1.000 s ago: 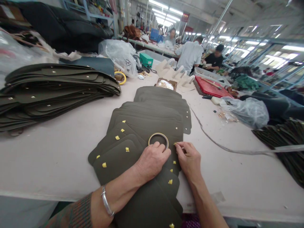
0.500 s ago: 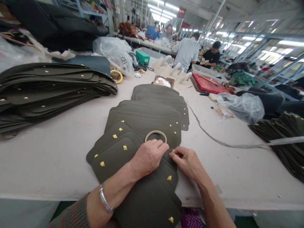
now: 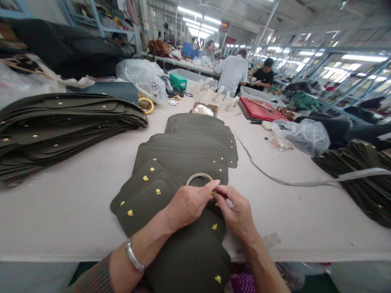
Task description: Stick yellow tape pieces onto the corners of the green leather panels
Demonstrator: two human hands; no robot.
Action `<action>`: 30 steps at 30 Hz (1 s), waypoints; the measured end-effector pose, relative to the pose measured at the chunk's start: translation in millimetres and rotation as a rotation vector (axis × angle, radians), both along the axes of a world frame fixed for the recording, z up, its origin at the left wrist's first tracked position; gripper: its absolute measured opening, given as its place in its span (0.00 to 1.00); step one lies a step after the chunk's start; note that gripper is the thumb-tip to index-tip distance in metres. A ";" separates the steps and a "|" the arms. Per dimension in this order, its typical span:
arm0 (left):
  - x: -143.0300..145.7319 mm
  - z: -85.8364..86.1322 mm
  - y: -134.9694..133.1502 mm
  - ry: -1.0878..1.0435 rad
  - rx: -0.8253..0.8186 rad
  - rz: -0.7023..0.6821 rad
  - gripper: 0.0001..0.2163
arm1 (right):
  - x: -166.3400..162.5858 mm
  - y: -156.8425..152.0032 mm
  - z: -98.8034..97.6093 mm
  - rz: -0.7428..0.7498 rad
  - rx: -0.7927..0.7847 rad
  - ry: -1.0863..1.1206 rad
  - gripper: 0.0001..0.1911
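My left hand (image 3: 187, 205) is closed on a narrow roll of yellow tape (image 3: 196, 176), which stands out past the knuckles. Close beside it, my right hand (image 3: 236, 209) pinches at the tape's free end, where a sliver of yellow shows between the fingertips. Both hands are above overlapping dark olive panels (image 3: 183, 256) with rounded corners. Small yellow tape pieces (image 3: 130, 213) stick to several of these panels. Farther up the stack, panels carry small shiny metal studs (image 3: 222, 158) along their right edge.
A thick pile of studded olive panels (image 3: 70, 118) lies left, another pile (image 3: 360, 179) right. Behind are a box of small metal parts (image 3: 204, 109), a second tape roll (image 3: 149, 106), a red item (image 3: 261, 109) and plastic bags (image 3: 143, 79). A cord (image 3: 275, 179) crosses the right side. Co-workers stand beyond.
My right hand has come up from the panel's edge to meet the left at the tape roll. A yellow tape piece now shows on that panel near the right edge. The view has shifted slightly.
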State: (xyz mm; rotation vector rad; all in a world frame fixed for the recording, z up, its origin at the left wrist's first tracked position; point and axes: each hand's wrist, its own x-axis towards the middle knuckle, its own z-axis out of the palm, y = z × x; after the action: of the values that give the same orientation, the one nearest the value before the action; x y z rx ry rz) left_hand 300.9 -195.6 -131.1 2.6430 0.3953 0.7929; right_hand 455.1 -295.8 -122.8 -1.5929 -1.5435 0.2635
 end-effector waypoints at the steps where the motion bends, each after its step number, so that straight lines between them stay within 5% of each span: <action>1: 0.2 -0.4 -0.6 0.008 0.003 0.003 0.20 | -0.5 0.8 0.3 0.016 0.014 -0.036 0.09; 11: 1.7 -0.8 -0.6 0.061 0.001 0.029 0.08 | -9.4 1.6 -7.0 -0.134 0.117 -0.246 0.07; 20: 5.8 -0.7 -11.3 -0.042 0.135 0.075 0.11 | 6.3 9.6 -11.9 -0.326 -0.219 0.748 0.14; 30: 12.1 -2.0 -2.5 0.305 0.193 0.148 0.05 | 29.8 0.9 -10.6 -0.237 -0.405 0.354 0.16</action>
State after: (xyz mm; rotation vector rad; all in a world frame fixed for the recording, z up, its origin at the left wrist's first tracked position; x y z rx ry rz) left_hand 313.0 -198.1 -133.2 2.9534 0.6289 0.4887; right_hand 485.0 -294.8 -133.4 -1.8989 -1.0613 0.7193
